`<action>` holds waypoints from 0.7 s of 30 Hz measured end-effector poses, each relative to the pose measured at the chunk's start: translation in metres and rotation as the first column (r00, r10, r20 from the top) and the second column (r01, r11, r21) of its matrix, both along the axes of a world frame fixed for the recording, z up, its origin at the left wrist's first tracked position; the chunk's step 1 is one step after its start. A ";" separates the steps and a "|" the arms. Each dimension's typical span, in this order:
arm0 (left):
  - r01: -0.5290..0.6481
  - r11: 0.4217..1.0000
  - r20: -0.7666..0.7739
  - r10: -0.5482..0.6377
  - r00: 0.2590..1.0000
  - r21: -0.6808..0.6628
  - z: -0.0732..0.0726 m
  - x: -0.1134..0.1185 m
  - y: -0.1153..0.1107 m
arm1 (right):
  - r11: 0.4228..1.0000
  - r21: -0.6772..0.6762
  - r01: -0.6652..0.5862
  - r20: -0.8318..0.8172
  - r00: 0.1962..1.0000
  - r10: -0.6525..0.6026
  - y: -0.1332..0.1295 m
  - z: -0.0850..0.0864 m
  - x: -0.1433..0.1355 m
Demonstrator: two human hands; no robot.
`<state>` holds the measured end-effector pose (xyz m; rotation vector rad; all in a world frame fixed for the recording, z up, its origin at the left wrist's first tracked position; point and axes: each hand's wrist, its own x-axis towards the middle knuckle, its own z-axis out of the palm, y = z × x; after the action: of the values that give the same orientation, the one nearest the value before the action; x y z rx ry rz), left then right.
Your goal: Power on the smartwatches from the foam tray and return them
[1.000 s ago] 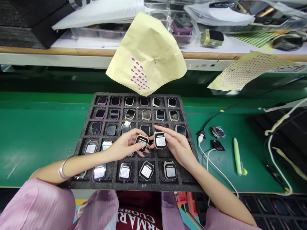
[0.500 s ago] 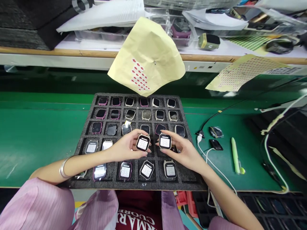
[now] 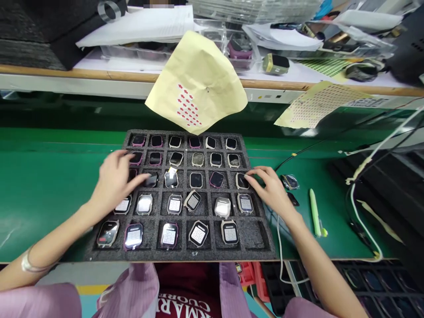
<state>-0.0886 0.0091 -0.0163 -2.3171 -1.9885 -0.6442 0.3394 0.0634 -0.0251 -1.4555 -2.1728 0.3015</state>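
A dark foam tray (image 3: 205,255) holds rows of square smartwatches in separate compartments. Over its left side, my left hand (image 3: 114,181) is open, thumb and fingers apart, near a dark-screened watch (image 3: 151,179) in the third row. At the right edge, my right hand (image 3: 270,187) has its fingertips at a pale-framed watch (image 3: 242,180) lying in its compartment; whether they grip it is unclear. Watches in the two nearest rows mostly show lit white screens, such as a tilted beige one (image 3: 192,200). The nearest right compartment (image 3: 255,236) has no watch.
A yellow sheet with red arrows (image 3: 197,88) hangs from the shelf edge (image 3: 112,75) above the tray. To the right lie a green pen (image 3: 314,212), a wrapped coil (image 3: 290,181) and a white cable (image 3: 280,247). Black foam stands at far right.
Both hands have let go of the two lit watches they held over the middle and moved apart, left hand to the tray's left side, right hand to its right edge.
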 end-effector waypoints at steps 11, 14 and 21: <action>-0.216 0.957 0.304 0.268 0.914 -0.194 -0.043 -0.033 -0.047 | 0.980 0.064 0.190 -0.066 0.980 -0.186 -0.036 -0.026 -0.014; -0.148 0.973 0.168 0.178 0.970 -0.177 -0.033 -0.033 -0.057 | 0.986 0.065 0.152 0.009 0.988 -0.153 -0.045 -0.026 -0.008; -0.106 0.990 0.136 0.119 0.984 -0.097 -0.018 -0.028 -0.046 | 0.993 0.060 0.106 0.014 0.994 -0.107 -0.044 -0.012 -0.022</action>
<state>-0.1162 -0.0369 -0.0342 -2.2441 -2.2349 -0.7460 0.3179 0.0196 -0.0369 -1.5397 -2.0904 0.1863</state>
